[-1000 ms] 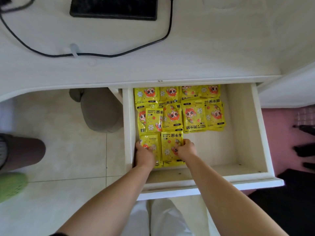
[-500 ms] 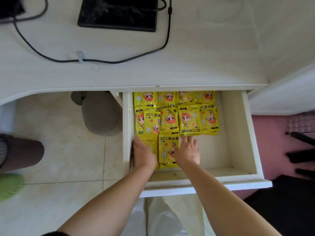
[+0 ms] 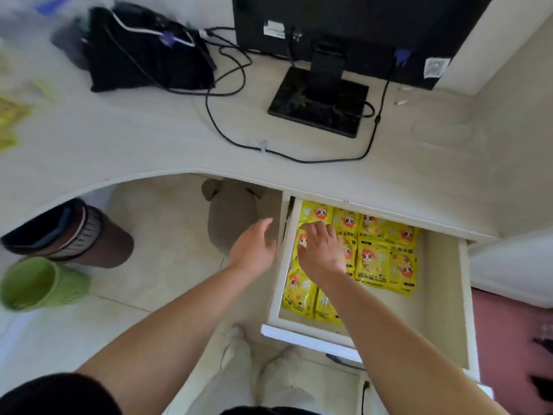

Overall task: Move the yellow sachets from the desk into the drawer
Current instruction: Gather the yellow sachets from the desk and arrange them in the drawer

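Note:
The open white drawer (image 3: 443, 298) under the desk holds several yellow sachets (image 3: 377, 262) laid in rows along its left and back. My right hand (image 3: 323, 253) hovers over the left rows with fingers spread and relaxed, holding nothing. My left hand (image 3: 254, 250) is outside the drawer, just left of its side wall, fingers straight and empty. More yellow sachets (image 3: 9, 121) lie blurred at the far left edge of the white desk (image 3: 149, 139).
A monitor stand (image 3: 320, 103), black cables (image 3: 221, 100) and a black bag (image 3: 146, 52) sit on the desk. Below the desk are a grey stool (image 3: 236, 217), a brown bin (image 3: 71, 235) and a green bin (image 3: 42, 283). The drawer's right half is bare.
Both hands have lifted off the front sachets and moved up and left; the left hand has left the drawer. The view has swung left and up, showing more of the desk.

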